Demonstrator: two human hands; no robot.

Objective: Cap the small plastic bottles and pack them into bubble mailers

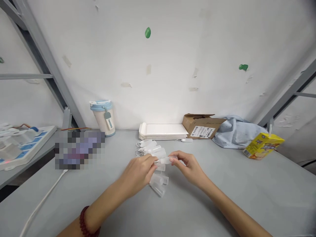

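Note:
Both my hands meet over the middle of the grey table (222,191). My left hand (139,172) and my right hand (189,166) each pinch one end of a small clear plastic piece (165,160) held between them. Under and behind the hands lies a loose pile of similar clear plastic pieces (153,149), and a few more clear plastic pieces (160,184) lie just below my left fingers. A dark red bead bracelet (85,223) sits on my left wrist.
Along the back wall stand a lidded cup with a blue lid (103,117), a stack of white trays (163,131), an open cardboard box (202,126), a light blue cloth (237,131) and a yellow drink carton (263,146). A white cable (41,204) runs at left.

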